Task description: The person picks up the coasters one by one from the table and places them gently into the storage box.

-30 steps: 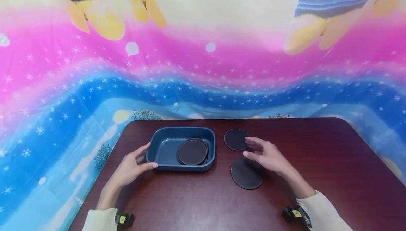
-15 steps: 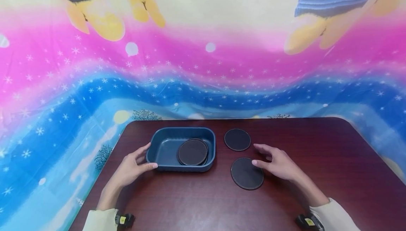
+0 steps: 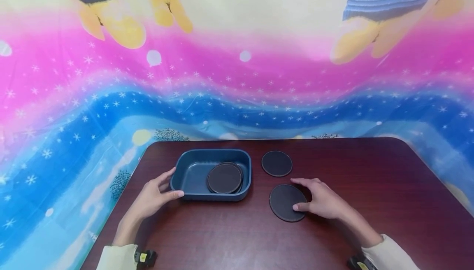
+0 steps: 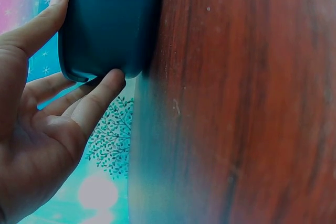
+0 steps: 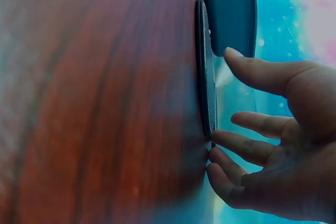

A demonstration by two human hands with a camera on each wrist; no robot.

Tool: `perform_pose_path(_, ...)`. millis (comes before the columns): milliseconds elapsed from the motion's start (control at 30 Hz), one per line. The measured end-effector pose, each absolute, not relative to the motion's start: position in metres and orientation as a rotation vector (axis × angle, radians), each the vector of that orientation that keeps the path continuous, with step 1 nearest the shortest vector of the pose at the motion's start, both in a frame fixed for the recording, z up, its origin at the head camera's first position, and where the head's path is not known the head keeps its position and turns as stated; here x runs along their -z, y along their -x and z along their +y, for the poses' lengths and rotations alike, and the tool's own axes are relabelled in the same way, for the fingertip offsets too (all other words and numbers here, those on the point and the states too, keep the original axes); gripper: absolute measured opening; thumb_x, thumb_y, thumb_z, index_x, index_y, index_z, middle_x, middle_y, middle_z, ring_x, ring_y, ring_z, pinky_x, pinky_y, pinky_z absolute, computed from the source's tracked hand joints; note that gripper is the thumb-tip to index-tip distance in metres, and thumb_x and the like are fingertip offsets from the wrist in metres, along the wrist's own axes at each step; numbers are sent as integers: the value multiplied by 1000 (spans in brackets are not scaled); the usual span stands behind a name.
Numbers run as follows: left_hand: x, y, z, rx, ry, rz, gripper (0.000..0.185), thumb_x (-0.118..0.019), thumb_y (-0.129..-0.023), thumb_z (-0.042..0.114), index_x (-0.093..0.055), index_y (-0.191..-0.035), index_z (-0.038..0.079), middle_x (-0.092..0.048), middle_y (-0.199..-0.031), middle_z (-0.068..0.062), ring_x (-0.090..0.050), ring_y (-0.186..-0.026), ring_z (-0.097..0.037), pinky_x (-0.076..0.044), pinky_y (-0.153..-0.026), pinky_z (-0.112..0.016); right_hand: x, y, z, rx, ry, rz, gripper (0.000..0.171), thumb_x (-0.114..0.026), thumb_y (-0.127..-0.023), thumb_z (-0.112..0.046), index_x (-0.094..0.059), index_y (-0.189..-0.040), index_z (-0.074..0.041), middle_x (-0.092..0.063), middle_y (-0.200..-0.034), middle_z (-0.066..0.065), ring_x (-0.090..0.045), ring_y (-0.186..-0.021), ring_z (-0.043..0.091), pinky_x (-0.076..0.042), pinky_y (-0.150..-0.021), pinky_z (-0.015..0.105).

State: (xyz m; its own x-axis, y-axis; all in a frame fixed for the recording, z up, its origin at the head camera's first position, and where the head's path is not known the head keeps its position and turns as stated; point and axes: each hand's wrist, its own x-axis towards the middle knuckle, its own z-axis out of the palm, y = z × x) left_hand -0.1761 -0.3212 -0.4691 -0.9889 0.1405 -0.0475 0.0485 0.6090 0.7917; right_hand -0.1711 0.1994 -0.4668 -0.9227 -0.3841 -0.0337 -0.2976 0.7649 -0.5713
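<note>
Our right hand (image 3: 323,202) lies low, fingers spread, touching the near coaster's (image 3: 285,202) edge; our left hand (image 3: 153,196) grips the blue tray (image 3: 187,171).

Two bare hands are seen: left hand (image 3: 153,198), right hand (image 3: 324,202). Cream long sleeves (image 3: 116,257) are worn on both arms. A small black device with a yellow mark (image 3: 145,257) is strapped at each wrist.

- Your right hand (image 5: 283,145) hangs spread beside the dark round coaster (image 5: 206,66), fingertips (image 5: 216,137) touching its edge.
- The coaster lies flat on the reddish-brown wooden table (image 5: 94,98).
- The blue tray (image 5: 231,11) sits just beyond the coaster.
</note>
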Motion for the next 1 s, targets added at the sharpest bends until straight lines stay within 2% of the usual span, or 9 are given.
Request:
perform_pose_path(100,470,176,-322,-1331,-173,2733,95,-85,-94,37,-33,-170,11,-54,-160,-26,-58,-143,-45,-63,-101,-46,467,169,195,856,537,2821,83,-100,-75,-26,-65,-148,-9,-71,-137,12,-60,-117,31,-54,-90,47)
perform_pose_path(200,470,175,-322,-1332,-180,2738,95,-85,-94,36,-34,-169,11,-53,-160,-26,-58,-143,-44,-63,-100,-45,469,169,191,853,554,2847,82,-102,-69,-17,-68,-143,-9,-72,-134,11,-60,-117,31,-54,-91,48)
perform_pose_path(333,471,176,-323,-1340,-179,2729,95,-85,-94,36,-33,-170,10,-50,-163,-25,-58,-144,-44,-63,-100,-45,470,168,189,900,583,2866,80,-102,-67,-7,-69,-140,-9,-70,-132,12,-65,-117,32,-56,-95,51)
perform_pose_path(433,471,176,-323,-1345,-171,2720,95,-85,-95,35,-33,-170,11,-48,-165,-25,-57,-145,-44,-63,-101,-44,470,169,188,952,568,2867,80,-101,-66,-3,-68,-140,-8,-70,-128,11,-69,-113,30,-60,-92,46)
perform_pose_path(600,470,175,-322,-1342,-178,2724,95,-85,-94,36,-33,-170,11,-49,-164,-25,-57,-144,-45,-63,-100,-44,467,174,190,1036,488,2805,74,-98,-72,-4,-68,-140,-7,-75,-116,8,-72,-96,19,-60,-76,31)
perform_pose_path(700,470,175,-321,-1336,-186,2730,96,-85,-94,39,-33,-170,11,-50,-164,-24,-57,-144,-44,-63,-101,-44,465,177,192,1084,458,2763,68,-94,-78,-1,-68,-140,-7,-76,-110,8,-72,-87,15,-59,-69,26)
perform_pose_path(833,470,175,-321,-1335,-189,2734,97,-85,-94,39,-33,-170,10,-49,-164,-24,-57,-144,-44,-63,-101,-45,459,181,195,1214,451,2678,62,-86,-84,6,-67,-142,-5,-76,-111,13,-75,-85,16,-62,-65,27)
perform_pose_path(1000,469,174,-321,-1340,-207,2736,95,-84,-95,38,-33,-169,9,-51,-162,-27,-58,-143,-46,-63,-100,-46,450,192,198,1459,429,2499,57,-76,-92,10,-61,-147,1,-75,-119,25,-81,-91,24,-67,-68,34)
